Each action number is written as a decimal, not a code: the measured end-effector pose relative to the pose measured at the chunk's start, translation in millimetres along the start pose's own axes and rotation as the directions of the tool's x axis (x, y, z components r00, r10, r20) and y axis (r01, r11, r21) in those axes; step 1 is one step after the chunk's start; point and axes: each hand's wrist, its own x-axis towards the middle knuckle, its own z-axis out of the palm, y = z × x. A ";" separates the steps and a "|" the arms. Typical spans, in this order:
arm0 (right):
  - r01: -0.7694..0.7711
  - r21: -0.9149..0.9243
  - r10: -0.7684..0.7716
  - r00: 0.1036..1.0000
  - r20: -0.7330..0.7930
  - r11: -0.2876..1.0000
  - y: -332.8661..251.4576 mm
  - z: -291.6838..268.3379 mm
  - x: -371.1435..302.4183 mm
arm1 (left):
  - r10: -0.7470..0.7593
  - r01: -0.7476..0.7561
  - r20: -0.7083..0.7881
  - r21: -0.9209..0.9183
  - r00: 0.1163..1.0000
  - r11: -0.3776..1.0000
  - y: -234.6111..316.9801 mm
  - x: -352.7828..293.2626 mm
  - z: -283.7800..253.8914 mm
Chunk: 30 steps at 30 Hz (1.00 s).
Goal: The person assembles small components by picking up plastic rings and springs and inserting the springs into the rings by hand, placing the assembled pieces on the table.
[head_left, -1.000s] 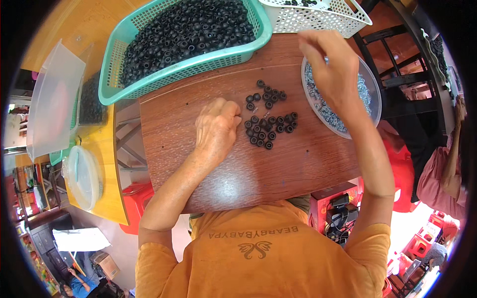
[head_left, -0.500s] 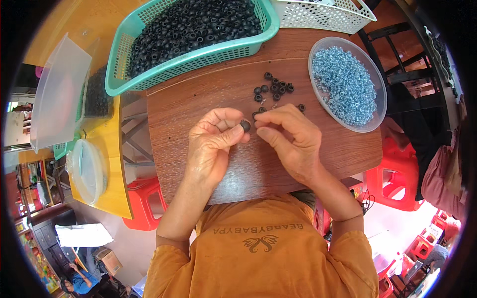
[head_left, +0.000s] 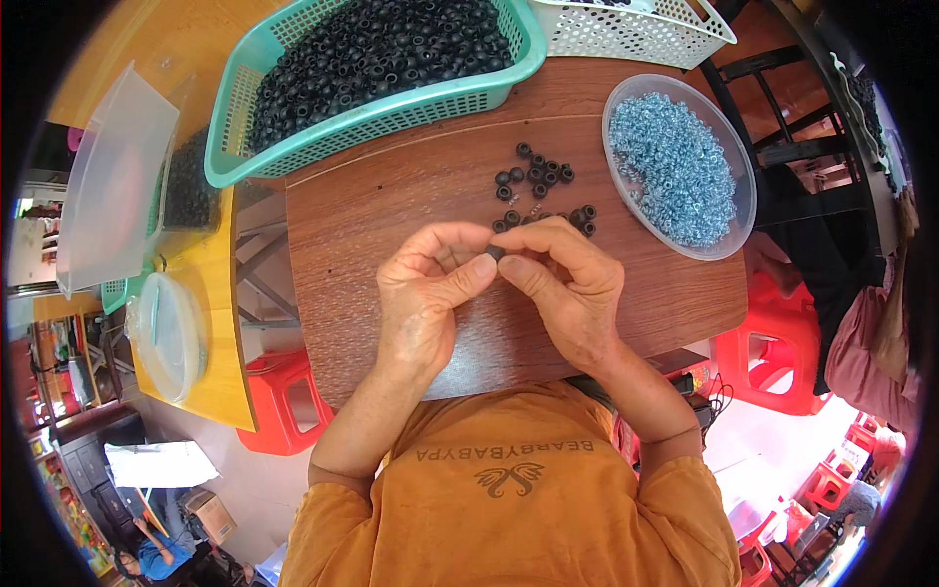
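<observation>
A small round black plastic cap (head_left: 495,252) sits between my fingertips over the middle of the brown table. My left hand (head_left: 423,284) pinches it with thumb and index finger. From the other side my right hand (head_left: 572,289) closes its thumb and index finger at the same cap; whether it also holds a smaller part is hidden. Just beyond my fingers lie several loose black caps (head_left: 537,176), some with their round openings facing up. Two tiny clear pieces (head_left: 534,208) lie among them. Small translucent blue pieces fill a round clear tub (head_left: 749,201) at the right.
A turquoise basket (head_left: 391,115) heaped with black caps stands at the far left of the brown table (head_left: 391,186), beside a white perforated basket (head_left: 636,37). Left is a yellow table (head_left: 223,323) with clear containers. Red stools (head_left: 284,401) flank me. Another person (head_left: 161,553) is at lower left.
My hands have come together: the right fingertips moved left onto the black cap in my left hand. More of the loose caps near the right hand show differently around its knuckles.
</observation>
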 end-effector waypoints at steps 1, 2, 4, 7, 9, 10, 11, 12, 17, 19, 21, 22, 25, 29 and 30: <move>-0.087 0.102 0.091 0.995 -0.031 0.991 1.9 0.8 -2.7 | -0.003 0.003 0.002 -0.001 1.000 1.000 -1.4 -2.1 1.4; -0.089 0.100 0.093 0.995 -0.035 0.991 4.0 1.1 -4.6 | 0.066 -0.065 -0.007 0.093 0.998 0.994 -2.5 -4.9 2.8; -0.070 0.130 0.078 0.996 -0.052 0.989 7.3 1.5 -7.7 | 0.134 -0.130 -0.013 0.187 0.991 0.974 -3.2 -10.7 3.7; -0.061 0.043 0.060 0.998 0.036 0.997 8.2 -4.6 -9.7 | 0.303 -0.277 0.032 0.508 0.952 0.816 -2.5 -12.7 2.0; -0.132 0.130 0.128 0.991 0.035 0.983 6.0 -3.1 -11.9 | 0.546 -0.570 0.291 0.682 0.786 0.457 -2.4 -8.7 -0.4; -0.199 0.217 0.194 0.980 0.041 0.956 5.2 -2.0 -13.0 | 0.543 -0.570 0.292 0.682 0.787 0.459 -2.4 -8.5 0.1; -0.200 0.217 0.197 0.980 0.038 0.955 5.2 -1.5 -13.8 | 0.550 -0.583 0.307 0.681 0.777 0.444 -1.7 -8.7 0.9; -0.186 0.221 0.184 0.982 0.028 0.957 4.9 -1.3 -14.7 | 0.557 -0.596 0.321 0.680 0.766 0.427 -1.4 -9.2 1.7; -0.146 0.188 0.148 0.989 0.004 0.971 5.3 0.1 -17.1 | 0.530 -0.558 0.264 0.638 0.806 0.531 -6.0 -10.4 0.7; -0.134 0.207 0.137 0.991 0.000 0.969 8.3 0.8 -19.2 | 0.532 -0.563 0.271 0.640 0.802 0.523 -6.2 -12.2 0.5; -0.129 0.199 0.136 0.990 -0.021 0.971 7.8 2.8 -20.4 | 0.549 -0.586 0.317 0.687 0.774 0.430 -4.2 -14.5 1.7; -0.122 0.191 0.132 0.990 -0.039 0.974 7.1 3.7 -20.9 | 0.546 -0.585 0.317 0.687 0.776 0.432 -5.0 -14.6 0.0; -0.202 0.210 0.214 0.976 -0.035 0.956 1.2 4.4 -20.7 | 0.526 -0.584 0.314 0.642 0.791 0.496 -9.1 -15.8 -4.4; -0.214 0.200 0.225 0.974 -0.036 0.956 4.5 5.0 -22.8 | 0.507 -0.507 0.236 0.700 0.829 0.502 -12.3 -22.9 0.2; -0.252 0.227 0.264 0.964 -0.019 0.941 1.1 4.3 -23.0 | 0.572 -0.602 0.383 0.756 0.726 0.257 -12.2 -23.4 1.2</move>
